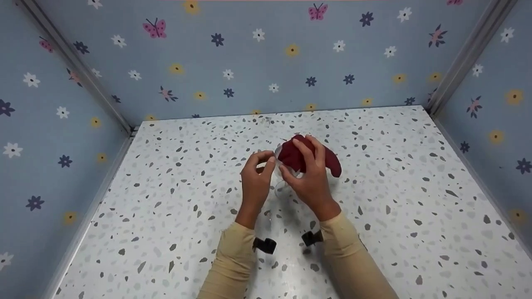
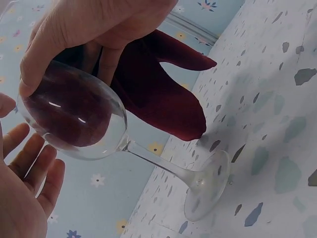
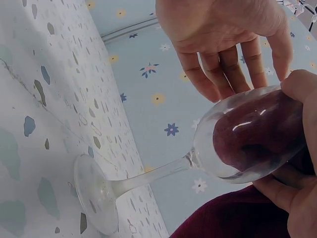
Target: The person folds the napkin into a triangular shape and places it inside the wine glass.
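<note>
A clear wine glass (image 2: 163,166) stands upright, its round foot low at the speckled tabletop (image 1: 187,232). A dark red cloth (image 1: 293,155) is bunched inside the bowl, and its loose end hangs outside on the right. My right hand (image 1: 314,180) grips the cloth at the bowl, fingers over the fabric and thumb on the near side of the glass. On the other side of the bowl is my left hand (image 1: 257,178), its fingers loosely bent and the fingertips right at the glass. In the right wrist view the left hand (image 3: 223,29) appears above the bowl.
Blue walls (image 1: 249,54) printed with flowers and butterflies rise behind the table and on both sides. Grey metal strips (image 1: 465,54) run up the corners. A dark strap piece (image 1: 266,245) sits at the left wrist, another (image 1: 311,238) at the right.
</note>
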### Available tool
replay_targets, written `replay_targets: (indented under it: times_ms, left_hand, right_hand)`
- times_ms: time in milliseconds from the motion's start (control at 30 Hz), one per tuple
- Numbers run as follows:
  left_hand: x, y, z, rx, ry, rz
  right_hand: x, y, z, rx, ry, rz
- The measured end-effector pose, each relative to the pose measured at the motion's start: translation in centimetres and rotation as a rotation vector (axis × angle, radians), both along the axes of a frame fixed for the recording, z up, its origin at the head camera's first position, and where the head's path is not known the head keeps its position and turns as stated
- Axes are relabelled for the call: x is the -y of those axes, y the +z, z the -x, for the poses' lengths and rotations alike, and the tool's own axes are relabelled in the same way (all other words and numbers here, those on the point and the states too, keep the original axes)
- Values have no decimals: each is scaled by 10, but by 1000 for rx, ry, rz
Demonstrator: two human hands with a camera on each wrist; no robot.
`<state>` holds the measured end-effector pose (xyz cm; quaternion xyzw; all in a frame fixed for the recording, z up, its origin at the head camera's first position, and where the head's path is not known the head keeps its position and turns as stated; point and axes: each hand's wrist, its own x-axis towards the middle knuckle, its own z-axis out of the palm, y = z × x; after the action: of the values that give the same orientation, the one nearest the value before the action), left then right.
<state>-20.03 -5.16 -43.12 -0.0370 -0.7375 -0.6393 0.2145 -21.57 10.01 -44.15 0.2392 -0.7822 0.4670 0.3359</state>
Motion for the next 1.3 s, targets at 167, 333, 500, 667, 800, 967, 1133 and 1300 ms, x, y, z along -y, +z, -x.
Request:
replay_targets:
  times_ms: [167, 333, 500, 667, 800, 967, 1133, 1300]
  left_hand:
    - [1, 20, -8, 22, 5, -27]
    - [5, 27, -4, 35, 0, -19]
    - [6, 16, 11, 36, -25, -29]
    - [4, 13, 15, 25, -72, -72]
    - [1, 16, 12, -6, -116, -86]
    - [-4, 21, 10, -73, -170, -44]
    - [-9, 25, 12, -142, -184, 20]
    - [-12, 30, 13, -149, -161, 88]
  right_hand:
    - [0, 3, 2, -15, 0, 7]
    - [1, 3, 4, -22, -4, 7]
    - [0, 3, 4, -20, -12, 14]
    - [-1, 3, 3, -19, -18, 24]
    - [-2, 3, 1, -25, -31, 19]
    - [-1, 3, -1, -20, -45, 13]
    - [1, 3, -1, -17, -56, 2]
    - [4, 3, -1, -17, -53, -10]
